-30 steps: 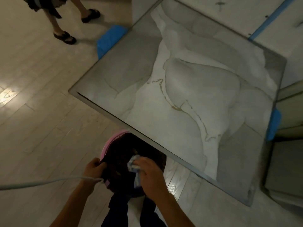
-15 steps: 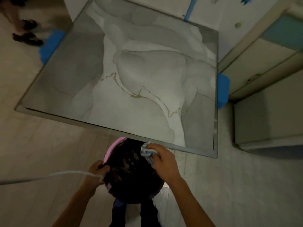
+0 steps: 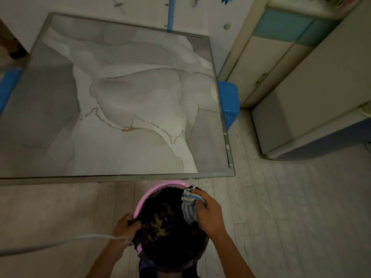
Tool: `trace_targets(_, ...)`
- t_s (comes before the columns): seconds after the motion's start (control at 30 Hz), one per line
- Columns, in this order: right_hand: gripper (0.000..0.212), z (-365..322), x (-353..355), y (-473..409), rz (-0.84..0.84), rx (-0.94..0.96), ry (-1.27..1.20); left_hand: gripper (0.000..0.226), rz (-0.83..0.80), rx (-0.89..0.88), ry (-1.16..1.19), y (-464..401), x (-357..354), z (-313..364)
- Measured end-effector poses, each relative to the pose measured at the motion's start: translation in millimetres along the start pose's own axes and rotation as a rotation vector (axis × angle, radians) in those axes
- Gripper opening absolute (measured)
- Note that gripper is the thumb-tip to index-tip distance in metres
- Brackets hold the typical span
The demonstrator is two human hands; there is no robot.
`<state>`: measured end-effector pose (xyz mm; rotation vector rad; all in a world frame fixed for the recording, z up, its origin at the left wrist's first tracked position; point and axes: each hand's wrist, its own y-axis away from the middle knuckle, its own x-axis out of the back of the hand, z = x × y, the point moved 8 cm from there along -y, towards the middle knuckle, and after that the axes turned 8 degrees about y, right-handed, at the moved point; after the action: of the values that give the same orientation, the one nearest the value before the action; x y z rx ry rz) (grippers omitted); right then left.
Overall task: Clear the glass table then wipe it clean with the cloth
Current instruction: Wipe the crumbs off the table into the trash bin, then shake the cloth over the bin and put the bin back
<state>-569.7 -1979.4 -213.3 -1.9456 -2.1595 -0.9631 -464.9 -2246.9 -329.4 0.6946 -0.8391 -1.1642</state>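
Right-hand grip (image 3: 208, 212): fingers curled round the striped cloth (image 3: 189, 205), bunched, held over the far right rim of the pink basket (image 3: 143, 199). Left-hand grip (image 3: 126, 227): fingers clamped on the dark fabric (image 3: 170, 223) at the basket's near left rim; a pale cord (image 3: 60, 240) runs off left from that hand. Change over the last second: the desk (image 3: 120, 176) has swung from a diagonal to nearly square in front of me, so I have turned to face its near edge; the cloth has come up from the middle of the basket to its far rim, closer to the desk; the person's sandalled feet beyond the far left corner have almost left view. Judgement: clearing looks done, since nothing stands on the glass top, and the wiping step is about to begin; the cloth is not yet touching the glass. Surface: glass over a grey-and-white marbled pattern with thin gold veins, metal rim, no visible spill in this dim light, though smears would be hard to tell here. Room: pale plank floor (image 3: 281, 197); blue stool (image 3: 228, 101) just beside the desk's right edge, another blue shape (image 3: 8, 85) at the left edge; cream and teal cabinet (image 3: 281, 57) well to the right; white wall with a blue strip behind the far edge.
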Motion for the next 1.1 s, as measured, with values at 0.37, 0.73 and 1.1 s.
trace_targets(0.37, 0.033, 27, 150, 2, 0.122, 0.045, 0.059, 0.013, -0.103, -0.127, -0.105, 48, -112, 59)
trace_targets(0.73, 0.021, -4, 340, -24, 0.184, 0.082, 0.100, 0.007, -0.067, -0.324, -0.233, 140, -232, 180)
trace_targets(1.1, 0.020, -26, 460, -41, 0.342, 0.030, 0.125, 0.037, -0.261, -0.339, -0.252, 132, -348, 263)
